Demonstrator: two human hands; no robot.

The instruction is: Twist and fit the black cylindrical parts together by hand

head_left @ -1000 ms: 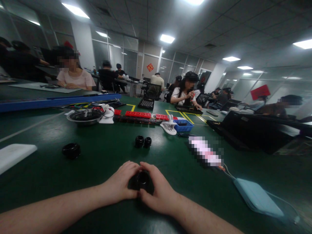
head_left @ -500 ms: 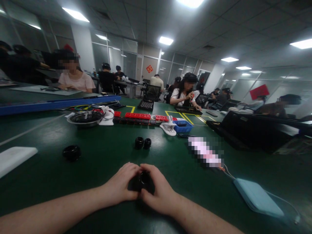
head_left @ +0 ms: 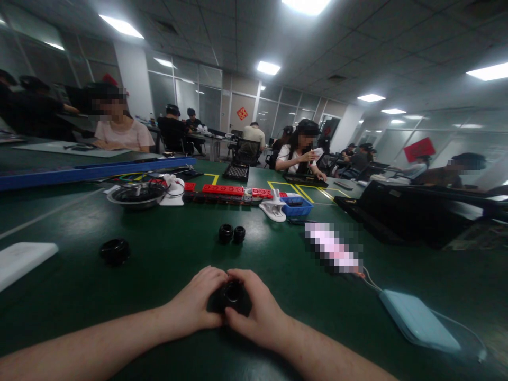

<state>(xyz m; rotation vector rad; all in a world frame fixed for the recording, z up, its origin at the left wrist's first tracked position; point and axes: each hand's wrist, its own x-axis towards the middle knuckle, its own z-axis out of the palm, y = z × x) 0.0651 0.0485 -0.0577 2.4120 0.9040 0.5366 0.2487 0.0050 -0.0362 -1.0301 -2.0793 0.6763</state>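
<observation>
Head view: low in the centre of the frame, the left hand (head_left: 198,304) and right hand (head_left: 260,312) close around one black ring part (head_left: 232,294) just above the green desk (head_left: 159,254), each grip narrow on it. Whether it is joined yet cannot be told. Two small black rings (head_left: 232,233) in mid-frame and a larger black ring (head_left: 115,251) at left lie untouched.

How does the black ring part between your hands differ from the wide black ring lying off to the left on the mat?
The black part is gripped between the left hand and right hand; the wide ring lies alone and untouched. The held part sits close to the camera, the wide ring farther away and lower in profile. Both are black, round and hollow-centred.
</observation>
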